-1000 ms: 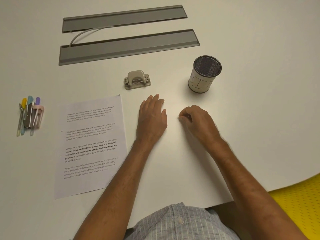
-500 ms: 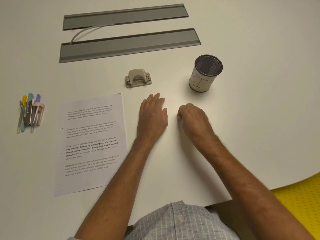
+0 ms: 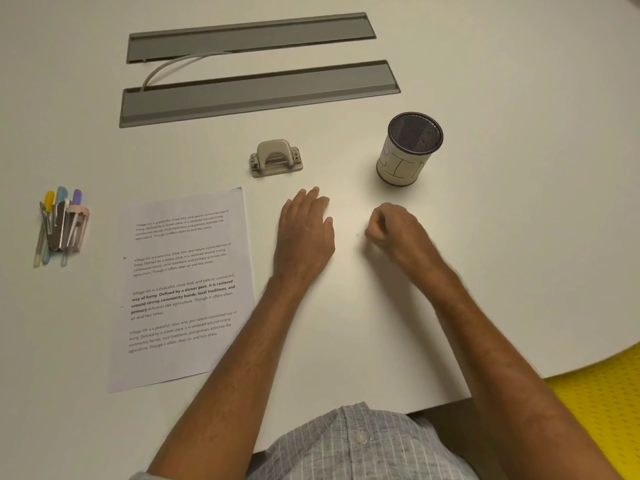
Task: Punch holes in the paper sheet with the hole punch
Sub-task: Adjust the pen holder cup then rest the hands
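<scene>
A printed paper sheet [image 3: 180,289] lies flat on the white table, left of my arms. A beige hole punch [image 3: 276,158] stands beyond it, a short way past my left fingertips. My left hand [image 3: 304,233] rests palm down on the table just right of the sheet, fingers straight and close together, holding nothing. My right hand [image 3: 394,230] rests further right with its fingers curled into a loose fist, nothing visible in it.
A mesh pen cup [image 3: 408,148] with a paper label stands beyond my right hand. A bundle of pens and clips [image 3: 60,225] lies at the far left. Two grey cable-tray lids [image 3: 259,91] and a white cable [image 3: 173,65] lie at the back. A yellow chair [image 3: 602,403] sits lower right.
My right hand has curled tighter and shifted slightly left. The left hand, the sheet and the hole punch have stayed put.
</scene>
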`<state>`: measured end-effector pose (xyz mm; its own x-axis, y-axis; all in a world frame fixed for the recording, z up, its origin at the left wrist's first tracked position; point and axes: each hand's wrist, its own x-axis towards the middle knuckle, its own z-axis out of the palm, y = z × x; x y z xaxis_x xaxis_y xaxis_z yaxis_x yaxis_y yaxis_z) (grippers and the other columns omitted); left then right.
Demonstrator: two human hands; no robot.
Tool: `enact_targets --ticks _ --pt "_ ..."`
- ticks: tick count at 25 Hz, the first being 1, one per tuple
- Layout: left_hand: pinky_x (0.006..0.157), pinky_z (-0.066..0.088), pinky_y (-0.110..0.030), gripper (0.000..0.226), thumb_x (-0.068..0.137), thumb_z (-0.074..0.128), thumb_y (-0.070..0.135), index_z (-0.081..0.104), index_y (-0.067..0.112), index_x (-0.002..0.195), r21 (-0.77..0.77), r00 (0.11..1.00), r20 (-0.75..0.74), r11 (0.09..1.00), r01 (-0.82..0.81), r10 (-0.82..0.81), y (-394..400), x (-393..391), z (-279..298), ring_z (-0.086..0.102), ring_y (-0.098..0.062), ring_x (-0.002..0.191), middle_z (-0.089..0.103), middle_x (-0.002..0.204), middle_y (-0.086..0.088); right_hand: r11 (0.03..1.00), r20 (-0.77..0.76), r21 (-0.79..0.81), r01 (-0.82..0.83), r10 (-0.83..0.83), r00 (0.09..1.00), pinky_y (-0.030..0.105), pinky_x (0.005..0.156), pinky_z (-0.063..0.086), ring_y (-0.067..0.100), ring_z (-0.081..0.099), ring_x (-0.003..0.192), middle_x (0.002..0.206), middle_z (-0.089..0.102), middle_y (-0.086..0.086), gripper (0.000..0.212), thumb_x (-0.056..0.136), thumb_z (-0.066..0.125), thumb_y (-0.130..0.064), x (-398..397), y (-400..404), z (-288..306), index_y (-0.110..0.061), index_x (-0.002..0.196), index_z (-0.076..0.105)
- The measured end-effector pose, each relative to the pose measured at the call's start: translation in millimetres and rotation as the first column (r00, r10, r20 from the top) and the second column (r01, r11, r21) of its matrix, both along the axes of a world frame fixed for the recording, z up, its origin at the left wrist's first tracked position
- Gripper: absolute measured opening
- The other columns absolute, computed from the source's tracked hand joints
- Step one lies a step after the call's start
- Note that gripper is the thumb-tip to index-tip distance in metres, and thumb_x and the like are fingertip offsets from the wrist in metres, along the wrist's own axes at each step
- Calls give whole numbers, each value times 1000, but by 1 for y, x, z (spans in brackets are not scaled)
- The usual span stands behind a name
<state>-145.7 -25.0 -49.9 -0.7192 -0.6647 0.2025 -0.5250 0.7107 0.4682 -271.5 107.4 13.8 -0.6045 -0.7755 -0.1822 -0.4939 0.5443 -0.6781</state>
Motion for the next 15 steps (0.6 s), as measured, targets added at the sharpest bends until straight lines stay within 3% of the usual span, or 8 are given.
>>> enact_targets --ticks 3,5,7,9,12,15 --pt "123 23 -46 39 97 50 17 56 10 135 6 1000 11 1000 4 -4 0 0 0 36 -31 146 48 153 -10 990 203 -91 108 -87 975 26 47 26 12 31 55 64 46 -9 26 63 34 4 -5 10 16 -18 71 45" --pt "124 23 -46 39 97 51 17 56 10 135 5 1000 9 1000 1 -1 1 0 1 36 -30 146 48 153 -10 983 222 -120 136 -107 969 22 45 29 10 33 53 64 49 -11 24 67 35 4 -10 12 19 -15 71 49" --pt "123 24 -47 39 97 50 18 57 10 135 6 1000 4 1000 -3 3 1 0 1 37 -31 146 48 153 -10 994 80 -90 57 -50 996 23 58 45 8 52 62 78 64 -10 22 84 52 -1 -14 9 13 -18 80 65" --pt "122 25 -48 40 96 48 19 57 9 134 7 1000 -3 1000 -2 2 0 0 1 38 -31 145 49 152 -11 995 -168 14 -98 99 981 31 80 51 16 64 88 103 70 -3 18 96 61 -17 -8 8 -5 -21 106 75" --pt "122 26 -48 40 96 48 19 57 9 134 5 1000 -3 1000 -1 1 0 -1 2 39 -31 145 50 152 -11 966 -471 178 -186 250 846 42 86 52 34 57 106 126 61 8 34 102 49 -30 23 20 -36 -14 128 64" --pt "123 24 -46 39 97 51 17 57 9 134 13 1000 -3 1000 0 0 0 -1 1 38 -31 146 49 152 -10 974 -573 167 -153 222 789 47 102 48 38 55 121 142 56 17 54 104 41 -42 48 36 -49 -5 141 56"
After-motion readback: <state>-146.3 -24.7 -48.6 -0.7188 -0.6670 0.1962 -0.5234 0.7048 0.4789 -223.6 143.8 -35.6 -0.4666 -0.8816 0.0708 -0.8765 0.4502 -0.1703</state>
